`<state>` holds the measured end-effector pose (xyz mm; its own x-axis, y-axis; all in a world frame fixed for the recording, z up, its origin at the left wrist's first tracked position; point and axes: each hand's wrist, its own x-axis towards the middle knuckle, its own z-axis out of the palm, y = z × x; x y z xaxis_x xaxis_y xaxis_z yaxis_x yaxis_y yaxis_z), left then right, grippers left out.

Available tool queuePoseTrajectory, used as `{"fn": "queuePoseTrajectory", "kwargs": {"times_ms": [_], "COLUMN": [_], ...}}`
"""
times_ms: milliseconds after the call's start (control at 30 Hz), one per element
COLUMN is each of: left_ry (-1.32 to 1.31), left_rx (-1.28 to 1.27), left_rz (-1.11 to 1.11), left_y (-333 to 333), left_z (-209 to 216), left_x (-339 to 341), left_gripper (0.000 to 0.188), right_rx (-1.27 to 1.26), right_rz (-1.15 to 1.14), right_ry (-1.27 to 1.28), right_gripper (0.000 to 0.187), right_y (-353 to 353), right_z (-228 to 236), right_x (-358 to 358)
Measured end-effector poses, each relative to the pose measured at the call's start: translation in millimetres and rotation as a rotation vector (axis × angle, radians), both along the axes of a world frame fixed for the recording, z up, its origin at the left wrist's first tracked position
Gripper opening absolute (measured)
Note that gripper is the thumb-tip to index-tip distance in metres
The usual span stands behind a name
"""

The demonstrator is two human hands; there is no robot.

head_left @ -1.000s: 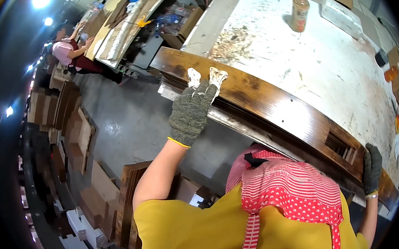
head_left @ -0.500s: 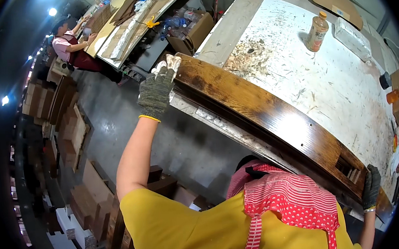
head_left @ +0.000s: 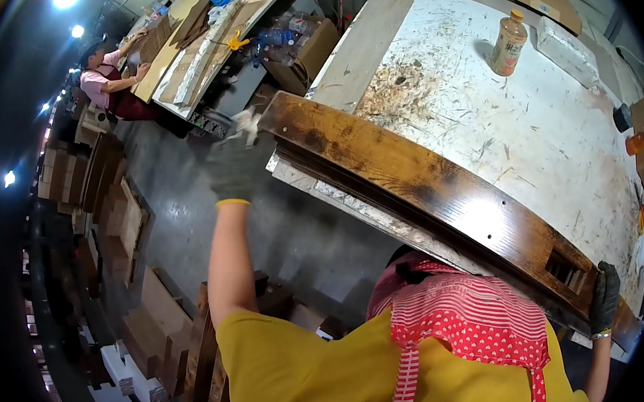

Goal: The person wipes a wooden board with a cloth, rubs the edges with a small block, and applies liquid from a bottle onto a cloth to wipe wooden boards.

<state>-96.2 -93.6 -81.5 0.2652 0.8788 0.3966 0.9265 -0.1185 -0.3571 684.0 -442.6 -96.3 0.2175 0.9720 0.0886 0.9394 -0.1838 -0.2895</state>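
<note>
Dark-gray-gloved left hand (head_left: 229,164) blurs beside the long, glossy brown wooden board (head_left: 411,179); dark-gray-gloved right hand (head_left: 606,298) touches its right end; whether either grip is closed, I cannot tell.

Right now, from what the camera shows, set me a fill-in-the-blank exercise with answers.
1. Unlike the sharper right hand, the left hand looks ____.
2. The wooden piece has its slotted end beside the ____ hand.
3. The person's shirt is ____.
4. The stained surface beneath the bottle is mostly ____.

Blurred, right, yellow, white.
</note>
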Motion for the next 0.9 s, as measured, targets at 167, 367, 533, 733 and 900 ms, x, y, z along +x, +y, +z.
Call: {"fn": "queuePoseTrajectory", "kwargs": {"times_ms": [167,367,533,733,900], "left_ry": [-0.238,-0.116,-0.057,-0.413,-0.825], "left_rx": [0.142,-0.262,-0.423,-0.343,-0.39], "left_rz": [-0.135,-0.584,-0.371,-0.248,0.296], "left_y": [24,25,54,99,110], "left_z": [52,30,48,29,56], "left_x": [33,145,129,45,36], "left_gripper": [0.033,0.035,0.033,0.032,0.039], "right_rx": [-0.012,-0.013,-0.003,-0.055,-0.035], "right_rz": [-0.028,-0.063,-0.072,-0.081,-0.021], "right_ry": [-0.034,-0.036,-0.042,-0.006,-0.063], "right_gripper": [0.029,0.029,0.03,0.031,0.03], "right_y": [2,2,-3,-2,3], "right_z": [6,0,-1,0,-1], "right_x": [-10,-4,-4,-4,-6]}}
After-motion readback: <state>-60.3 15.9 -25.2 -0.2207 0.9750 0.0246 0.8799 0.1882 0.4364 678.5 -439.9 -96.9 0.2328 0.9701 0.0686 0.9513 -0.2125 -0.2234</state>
